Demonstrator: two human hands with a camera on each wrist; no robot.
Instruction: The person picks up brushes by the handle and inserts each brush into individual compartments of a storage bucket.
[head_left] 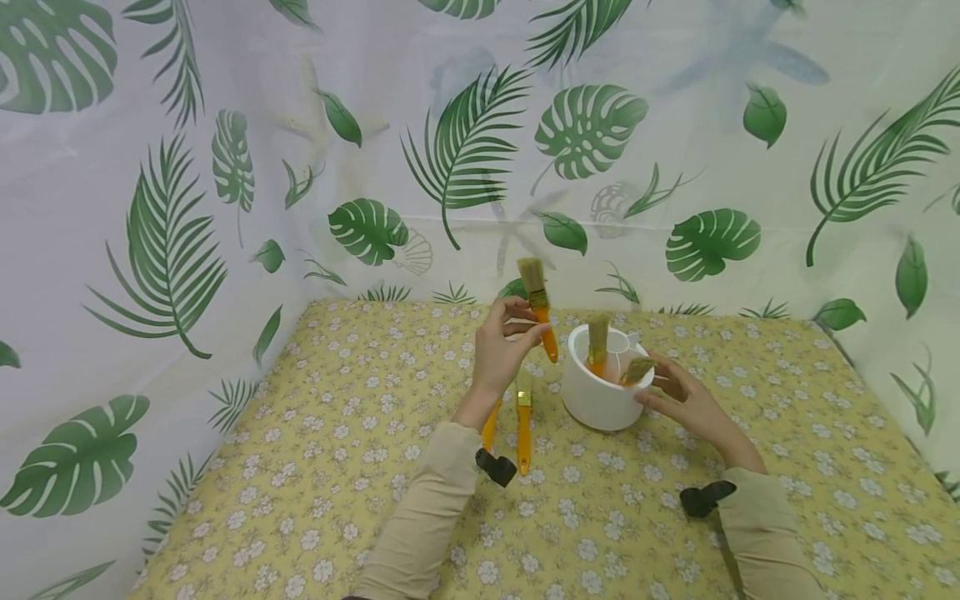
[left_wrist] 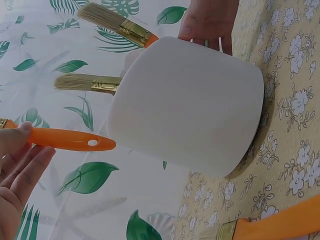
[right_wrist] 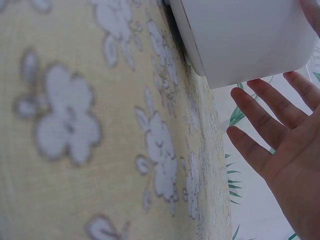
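My left hand [head_left: 504, 346] pinches the orange handle of a paintbrush [head_left: 542, 312], bristles up, to the left of a round white holder [head_left: 600, 400]. In the left wrist view, the handle's holed end [left_wrist: 102, 144] comes close to the holder's rim. Two paintbrushes stand in the holder bristles up, one upright [head_left: 597, 342] and one leaning right [head_left: 637, 371]. My right hand [head_left: 686, 400] rests against the holder's right side, thumb in front; in the right wrist view its fingers [right_wrist: 262, 112] are spread and nearly straight, tips at the wall.
On the flowered yellow tablecloth [head_left: 337, 467] lies a paintbrush [head_left: 524, 433] with an orange handle. Another brush's handle [head_left: 491, 427] shows beside my left wrist, partly hidden by it. A leaf-printed white curtain [head_left: 480, 192] hangs behind and along the sides.
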